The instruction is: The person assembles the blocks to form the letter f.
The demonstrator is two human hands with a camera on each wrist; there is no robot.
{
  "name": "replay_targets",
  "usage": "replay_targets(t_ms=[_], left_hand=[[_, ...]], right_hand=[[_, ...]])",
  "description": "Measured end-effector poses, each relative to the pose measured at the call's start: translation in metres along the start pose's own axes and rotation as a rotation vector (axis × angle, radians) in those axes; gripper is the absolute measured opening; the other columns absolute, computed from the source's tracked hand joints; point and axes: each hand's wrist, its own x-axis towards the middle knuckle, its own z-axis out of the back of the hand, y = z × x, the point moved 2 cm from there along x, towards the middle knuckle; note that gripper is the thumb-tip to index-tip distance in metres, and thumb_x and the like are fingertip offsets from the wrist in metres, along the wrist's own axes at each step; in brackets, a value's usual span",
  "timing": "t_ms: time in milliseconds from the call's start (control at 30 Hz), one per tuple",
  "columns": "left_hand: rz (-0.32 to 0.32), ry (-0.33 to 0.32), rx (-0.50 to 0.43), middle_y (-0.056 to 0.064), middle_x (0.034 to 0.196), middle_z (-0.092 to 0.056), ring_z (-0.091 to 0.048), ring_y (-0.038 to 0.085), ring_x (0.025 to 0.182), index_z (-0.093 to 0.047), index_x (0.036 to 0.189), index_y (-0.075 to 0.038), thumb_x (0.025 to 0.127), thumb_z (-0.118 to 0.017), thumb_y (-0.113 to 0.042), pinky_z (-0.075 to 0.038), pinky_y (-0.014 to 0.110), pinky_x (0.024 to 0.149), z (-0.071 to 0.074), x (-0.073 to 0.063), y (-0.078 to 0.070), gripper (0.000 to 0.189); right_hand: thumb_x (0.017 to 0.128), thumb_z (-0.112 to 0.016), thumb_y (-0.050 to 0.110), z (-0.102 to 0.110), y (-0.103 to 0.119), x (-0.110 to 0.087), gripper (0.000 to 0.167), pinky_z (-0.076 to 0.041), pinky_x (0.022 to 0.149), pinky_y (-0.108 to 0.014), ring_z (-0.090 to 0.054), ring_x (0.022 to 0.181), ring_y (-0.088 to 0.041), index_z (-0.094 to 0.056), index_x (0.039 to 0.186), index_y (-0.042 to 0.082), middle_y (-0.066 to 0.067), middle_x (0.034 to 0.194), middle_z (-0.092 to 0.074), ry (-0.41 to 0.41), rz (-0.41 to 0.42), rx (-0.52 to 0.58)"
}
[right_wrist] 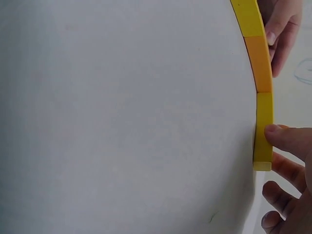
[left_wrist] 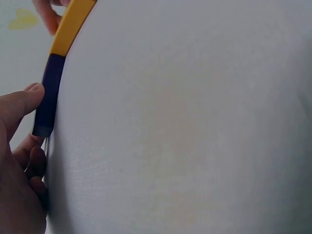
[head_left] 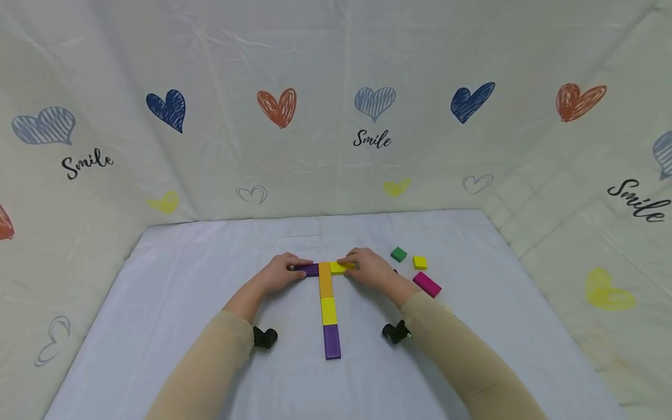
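Hands (head_left: 277, 274) on purple block (head_left: 312, 270), yellow block (head_left: 336, 269)

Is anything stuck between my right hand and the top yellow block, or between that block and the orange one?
Nothing visible: your right hand touches the yellow block directly, and that block's inner end meets the orange block.
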Motion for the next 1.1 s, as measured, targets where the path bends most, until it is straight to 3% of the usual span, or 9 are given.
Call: replay_targets(t_ms=[667, 1100], left_hand=[[-0.001, 0.000, 0.003, 0.005, 0.132, -0.057, -0.048, 0.027, 0.118, -0.066, 0.131, -0.034, 0.097, -0.065, -0.028, -0.040, 0.050, 0.104, -0.0010, 0.0017, 0.0025, 0.035], [0.013, -0.018, -0.016, 0.004, 0.132, -0.057, -0.049, 0.028, 0.118, -0.067, 0.129, -0.036, 0.096, -0.066, -0.029, -0.040, 0.050, 0.104, -0.0027, 0.0011, 0.0035, 0.034]], right_hand=[[0.095, -0.069, 0.025, -0.0008, -0.0018, 0.0015, 0.037, -0.043, 0.105, -0.041, -0.053, 0.122, -0.022, -0.067, 0.131, 0.027, 0.000, 0.128, -0.062, 0.000, 0.019, 0.000], [0.093, -0.071, 0.032, -0.0006, -0.0002, -0.0034, 0.047, -0.039, 0.109, -0.046, -0.047, 0.131, -0.026, -0.060, 0.138, 0.033, -0.002, 0.140, -0.055, 0.000, 0.009, 0.011]])
